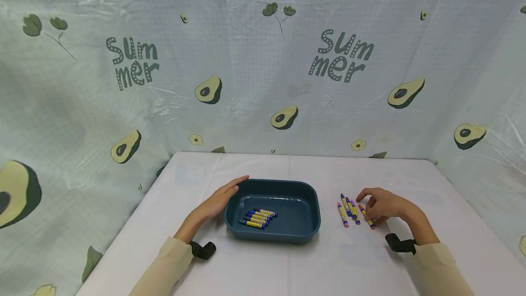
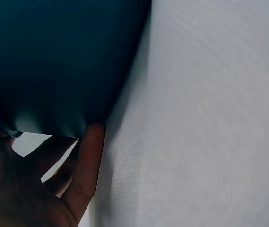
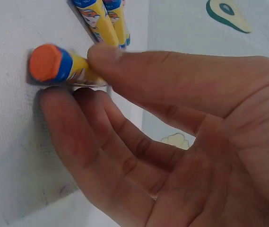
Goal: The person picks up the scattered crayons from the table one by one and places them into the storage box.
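An orange crayon (image 3: 47,64) with a yellow and blue wrapper lies on the white table at the right end of a small group. My right hand (image 1: 384,203) pinches it, thumb on one side and curled fingers on the other, in the right wrist view. Left of it lie several other crayons (image 1: 343,215) with yellow wrappers. My left hand (image 1: 218,201) rests against the left end of a dark blue rectangular tray (image 1: 293,237), its fingers extended along the wall. Inside the tray, toward the left, several dark-tipped crayons (image 1: 252,224) lie side by side.
The white table (image 1: 263,268) runs back to a hanging sheet (image 1: 246,49) printed with avocados and lettering. The same sheet encloses the left and right sides. Black straps with small cameras sit on both wrists.
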Motion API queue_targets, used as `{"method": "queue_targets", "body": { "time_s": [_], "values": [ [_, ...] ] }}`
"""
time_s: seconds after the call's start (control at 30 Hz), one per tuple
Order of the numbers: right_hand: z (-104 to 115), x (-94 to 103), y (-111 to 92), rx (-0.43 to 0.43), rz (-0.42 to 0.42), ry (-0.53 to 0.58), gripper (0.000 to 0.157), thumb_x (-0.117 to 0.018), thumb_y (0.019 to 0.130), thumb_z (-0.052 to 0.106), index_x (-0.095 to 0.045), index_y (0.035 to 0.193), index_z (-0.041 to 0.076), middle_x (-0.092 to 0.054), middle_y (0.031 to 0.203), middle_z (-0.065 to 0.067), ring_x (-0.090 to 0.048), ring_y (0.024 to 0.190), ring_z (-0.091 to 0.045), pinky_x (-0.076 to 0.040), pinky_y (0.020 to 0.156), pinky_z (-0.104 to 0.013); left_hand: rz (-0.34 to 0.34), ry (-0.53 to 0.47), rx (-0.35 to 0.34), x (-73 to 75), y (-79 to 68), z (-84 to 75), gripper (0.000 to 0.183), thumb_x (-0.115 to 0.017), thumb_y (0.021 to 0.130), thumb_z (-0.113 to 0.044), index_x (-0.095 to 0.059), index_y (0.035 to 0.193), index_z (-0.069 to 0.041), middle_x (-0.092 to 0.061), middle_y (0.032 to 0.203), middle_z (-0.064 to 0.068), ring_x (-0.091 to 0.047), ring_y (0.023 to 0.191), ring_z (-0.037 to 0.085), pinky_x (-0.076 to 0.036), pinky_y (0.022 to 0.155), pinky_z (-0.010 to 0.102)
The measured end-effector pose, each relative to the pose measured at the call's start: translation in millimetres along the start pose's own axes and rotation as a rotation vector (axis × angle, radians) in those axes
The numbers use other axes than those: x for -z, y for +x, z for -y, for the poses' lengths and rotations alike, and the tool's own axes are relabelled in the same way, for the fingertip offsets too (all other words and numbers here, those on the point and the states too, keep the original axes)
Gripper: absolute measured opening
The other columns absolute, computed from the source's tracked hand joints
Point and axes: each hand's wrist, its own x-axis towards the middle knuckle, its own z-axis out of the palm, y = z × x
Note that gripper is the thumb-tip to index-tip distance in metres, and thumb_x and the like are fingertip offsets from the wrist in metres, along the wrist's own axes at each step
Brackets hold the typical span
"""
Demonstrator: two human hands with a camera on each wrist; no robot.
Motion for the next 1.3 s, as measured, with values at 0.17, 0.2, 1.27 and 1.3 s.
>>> {"method": "queue_targets", "body": {
  "time_s": [0.17,0.2,1.27,1.3],
  "values": [
    [1.0,1.4,-1.2,-0.010,0.003,0.001,0.051,-0.077,0.086,0.004,-0.055,0.132,0.000,-0.059,0.097,-0.013,-0.062,0.079,-0.022,-0.064,0.072,-0.039,-0.002,-0.003,0.009,0.4,0.5,-0.8,0.049,-0.028,0.114,-0.023,-0.033,0.163,-0.015,-0.031,0.170,0.011,-0.022,0.160,0.036,-0.017,0.129,0.061],
    [1.6,1.4,-1.2,-0.012,0.002,0.002,0.051,-0.077,0.086,0.005,-0.055,0.132,0.001,-0.059,0.098,-0.013,-0.062,0.079,-0.022,-0.064,0.072,-0.039,-0.003,-0.003,0.008,0.3,0.6,-0.9,0.049,-0.028,0.114,-0.023,-0.033,0.163,-0.014,-0.031,0.170,0.011,-0.022,0.160,0.036,-0.017,0.129,0.061],
    [-2.3,3.5,-4.5,0.060,0.024,0.066,0.046,-0.074,0.085,0.001,-0.057,0.128,-0.003,-0.056,0.089,-0.009,-0.060,0.077,-0.022,-0.062,0.069,-0.040,-0.001,0.000,0.001,-0.4,-0.8,0.4,0.049,-0.028,0.115,-0.023,-0.033,0.163,-0.013,-0.031,0.170,0.012,-0.024,0.159,0.036,-0.019,0.129,0.060],
    [-2.1,3.6,-4.4,0.065,0.024,0.066,0.046,-0.074,0.085,0.002,-0.057,0.128,-0.003,-0.055,0.089,-0.009,-0.060,0.077,-0.022,-0.062,0.068,-0.040,-0.002,0.000,-0.001,-0.4,-1.0,0.3,0.049,-0.028,0.115,-0.023,-0.033,0.163,-0.013,-0.031,0.170,0.012,-0.024,0.159,0.036,-0.019,0.129,0.060]
  ]
}}
